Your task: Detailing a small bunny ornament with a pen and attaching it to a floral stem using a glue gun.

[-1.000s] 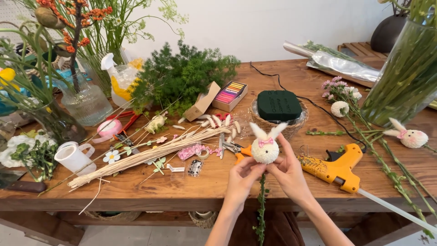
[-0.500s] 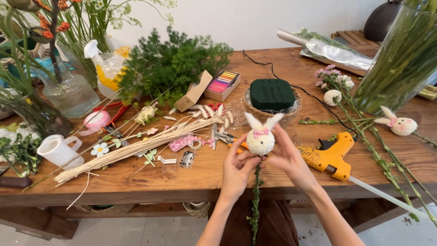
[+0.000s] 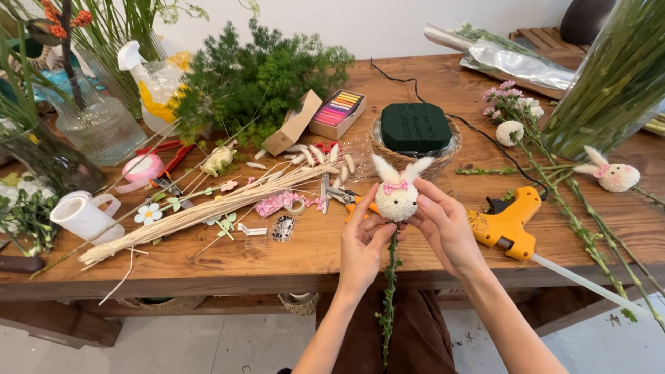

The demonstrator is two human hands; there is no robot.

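A fluffy cream bunny head (image 3: pixel 397 194) with two upright ears and a pink bow sits on a leafy green stem (image 3: pixel 388 298) that hangs below the table edge. My left hand (image 3: pixel 361 242) holds it from the left and below, fingers at its base. From the right, my right hand (image 3: pixel 449 225) pinches the bunny's side. Both hands are in front of the wooden table (image 3: pixel 305 256). A second bunny head (image 3: pixel 613 174) lies at the table's right.
An orange glue gun (image 3: pixel 509 221) lies right of my hands. Behind stand a basket with green floral foam (image 3: pixel 415 128), a box of coloured strips (image 3: pixel 336 111), greenery (image 3: pixel 256 76), dried stems (image 3: pixel 208 208), scissors, ribbon, a white cup (image 3: pixel 86 216) and glass vases.
The hands have held the bunny on its stem throughout, fingers shifting slightly around it. The view has shifted a little.
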